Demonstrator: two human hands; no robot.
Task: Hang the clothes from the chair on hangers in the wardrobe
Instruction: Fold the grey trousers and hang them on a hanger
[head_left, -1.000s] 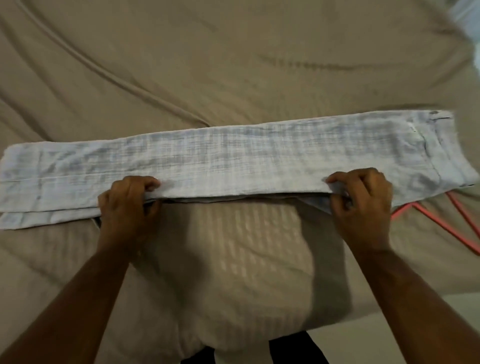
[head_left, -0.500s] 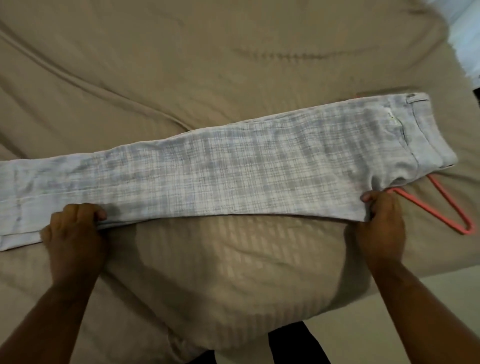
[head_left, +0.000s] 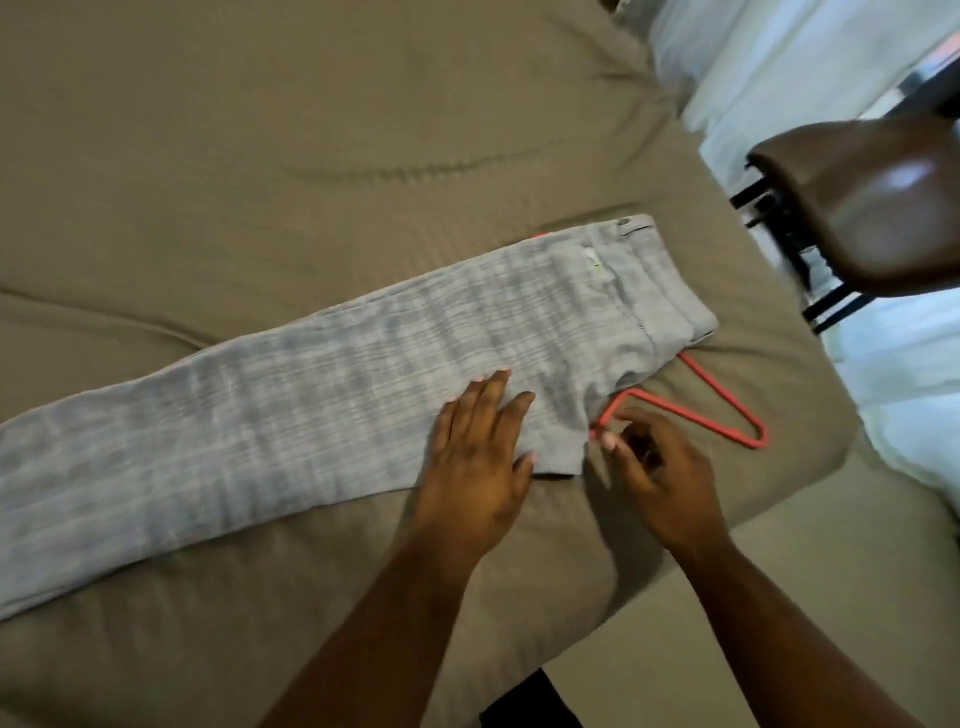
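Light grey checked trousers (head_left: 322, 395) lie folded lengthwise across the bed, waistband at the right. A coral-red hanger (head_left: 727, 415) lies partly under the waist end, its lower bar and one corner showing. My left hand (head_left: 483, 457) rests flat, fingers spread, on the trousers near the crotch edge. My right hand (head_left: 654, 467) is just right of that edge, fingers curled at the hanger's near end, touching it; whether it grips the bar is unclear.
The bed is covered with a tan sheet (head_left: 311, 156). A brown chair (head_left: 872, 202) with black legs stands at the right beside the bed's corner, over a pale floor (head_left: 909, 389). The bed's near edge runs along the bottom right.
Both hands let go of the trousers' near edge. My left hand moved far right and now lies flat on the cloth; my right hand moved to the hanger. The view swung right, revealing the chair.
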